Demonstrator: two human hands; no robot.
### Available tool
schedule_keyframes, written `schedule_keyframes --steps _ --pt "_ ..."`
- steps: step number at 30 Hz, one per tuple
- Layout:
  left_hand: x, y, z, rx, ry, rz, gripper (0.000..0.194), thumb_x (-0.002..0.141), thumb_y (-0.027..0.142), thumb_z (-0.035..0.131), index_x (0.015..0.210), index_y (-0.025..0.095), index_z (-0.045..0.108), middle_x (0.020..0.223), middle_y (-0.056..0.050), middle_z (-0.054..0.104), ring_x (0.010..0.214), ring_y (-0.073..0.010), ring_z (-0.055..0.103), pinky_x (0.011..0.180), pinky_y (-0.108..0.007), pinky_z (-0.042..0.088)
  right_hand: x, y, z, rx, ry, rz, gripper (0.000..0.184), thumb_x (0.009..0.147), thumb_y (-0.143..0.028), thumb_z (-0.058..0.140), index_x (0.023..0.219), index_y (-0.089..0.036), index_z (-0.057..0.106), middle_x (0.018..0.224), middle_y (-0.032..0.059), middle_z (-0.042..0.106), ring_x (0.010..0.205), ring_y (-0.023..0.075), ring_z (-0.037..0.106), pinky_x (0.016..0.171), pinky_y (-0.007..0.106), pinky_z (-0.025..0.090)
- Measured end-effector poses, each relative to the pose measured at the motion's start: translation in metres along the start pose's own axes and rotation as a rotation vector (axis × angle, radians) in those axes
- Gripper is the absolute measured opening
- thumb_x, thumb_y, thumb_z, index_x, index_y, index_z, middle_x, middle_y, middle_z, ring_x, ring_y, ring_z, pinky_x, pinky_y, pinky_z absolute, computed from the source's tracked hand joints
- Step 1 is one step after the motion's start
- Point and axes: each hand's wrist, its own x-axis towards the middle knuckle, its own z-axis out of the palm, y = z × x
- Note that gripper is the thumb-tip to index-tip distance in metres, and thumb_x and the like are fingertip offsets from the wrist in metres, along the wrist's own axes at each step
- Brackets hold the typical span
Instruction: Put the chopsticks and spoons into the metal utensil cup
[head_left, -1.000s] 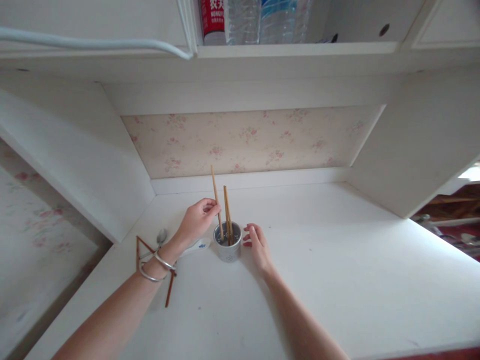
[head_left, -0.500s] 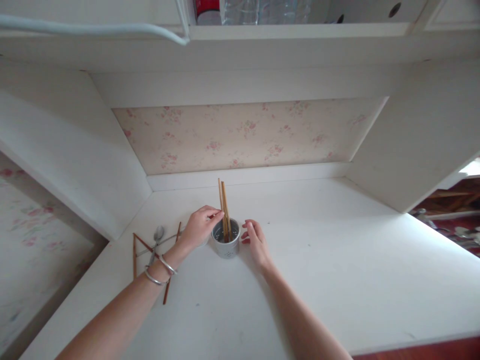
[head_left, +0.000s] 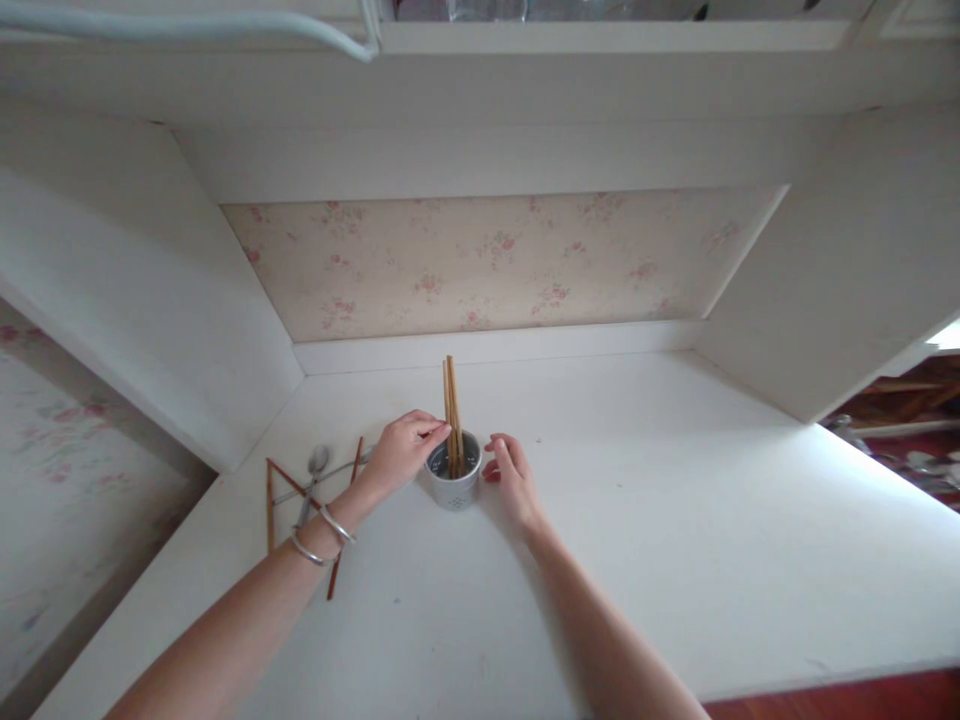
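A grey utensil holder (head_left: 456, 493) with small holes in its side stands upright on the white counter (head_left: 675, 560). Several light wooden chopsticks (head_left: 453, 400) rise out of it. At their left, my left hand (head_left: 405, 447) pinches a chopstick just above the rim, thumb and index finger together. To the right of the holder, my right hand (head_left: 512, 472) rests close beside it with fingers bent but apart, holding nothing. Left of the holder, partly under my left forearm, lie a metal spoon (head_left: 318, 461) and several dark brown chopsticks (head_left: 270, 510), some crossing each other.
White side panels (head_left: 840, 250) enclose the counter left and right. Behind it runs a strip of floral wallpaper (head_left: 480, 265). Overhead is a shelf edge (head_left: 600, 37) with clear containers, and a pale cable (head_left: 187, 25) hangs at the upper left.
The tops of the chopsticks in the holder have shifted slightly right and drawn closer together. Both hands stay nearly in place. The camera view has tilted a little downward.
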Motion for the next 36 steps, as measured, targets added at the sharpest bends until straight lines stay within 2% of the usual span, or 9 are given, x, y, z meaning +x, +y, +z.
schedule_keyframes --steps 19,22,24,27,29,32,36 --pt "0.000 0.006 -0.001 -0.023 0.017 -0.067 0.035 0.086 0.048 0.050 0.084 0.021 0.072 0.092 -0.002 0.067 0.087 -0.0159 0.061 0.082 -0.027 0.045 -0.003 -0.007 0.000 -0.009 -0.018 0.006 0.041 0.089 -0.054 0.041 0.109 -0.021 0.054 0.098 0.0034 0.060 0.062 0.0106 0.055 0.060 0.025 0.046" --pt "-0.001 0.006 -0.003 -0.074 0.067 -0.083 0.035 0.086 0.048 0.050 0.082 0.021 0.071 0.092 -0.003 0.067 0.086 -0.0159 0.061 0.079 -0.027 0.046 -0.003 -0.007 0.000 -0.009 -0.015 0.008 0.040 0.089 -0.054 0.041 0.108 -0.022 0.054 0.098 0.0024 0.059 0.062 0.0102 0.055 0.060 0.024 0.046" --pt "-0.004 0.006 -0.005 -0.133 0.137 -0.135 0.035 0.085 0.049 0.049 0.085 0.020 0.070 0.091 -0.004 0.066 0.080 -0.0152 0.060 0.071 -0.026 0.046 -0.003 -0.007 0.000 -0.004 -0.013 0.009 0.039 0.089 -0.054 0.042 0.108 -0.022 0.054 0.097 0.0018 0.059 0.061 0.0099 0.054 0.060 0.024 0.046" --pt "-0.017 0.008 -0.010 -0.218 0.267 -0.259 0.034 0.085 0.049 0.050 0.088 0.018 0.066 0.075 -0.001 0.062 0.064 -0.0125 0.054 0.056 -0.023 0.041 -0.003 -0.007 0.000 0.010 -0.013 0.009 0.039 0.089 -0.054 0.042 0.108 -0.022 0.054 0.097 0.0016 0.058 0.062 0.0099 0.054 0.060 0.024 0.046" --pt "-0.032 0.011 -0.011 -0.297 0.317 -0.301 0.031 0.084 0.047 0.052 0.082 0.018 0.062 0.063 0.002 0.053 0.056 -0.0103 0.045 0.050 -0.021 0.034 -0.003 -0.006 0.000 0.020 -0.011 0.008 0.039 0.089 -0.054 0.042 0.108 -0.023 0.054 0.097 0.0016 0.058 0.063 0.0100 0.055 0.061 0.024 0.046" --pt "-0.057 0.013 -0.004 -0.443 0.305 -0.309 0.029 0.085 0.044 0.053 0.074 0.017 0.055 0.056 0.005 0.040 0.051 -0.0085 0.035 0.048 -0.021 0.028 -0.003 -0.006 -0.001 0.037 0.016 0.010 0.038 0.088 -0.055 0.044 0.107 -0.023 0.055 0.096 0.0014 0.059 0.063 0.0103 0.055 0.061 0.025 0.046" --pt "-0.083 0.007 0.018 -0.536 0.284 -0.350 0.033 0.086 0.042 0.052 0.065 0.018 0.043 0.054 0.006 0.032 0.051 -0.0085 0.029 0.049 -0.022 0.026 -0.005 -0.004 -0.001 0.061 0.045 0.013 0.038 0.087 -0.055 0.045 0.105 -0.023 0.055 0.095 0.0015 0.058 0.062 0.0107 0.054 0.059 0.025 0.046"
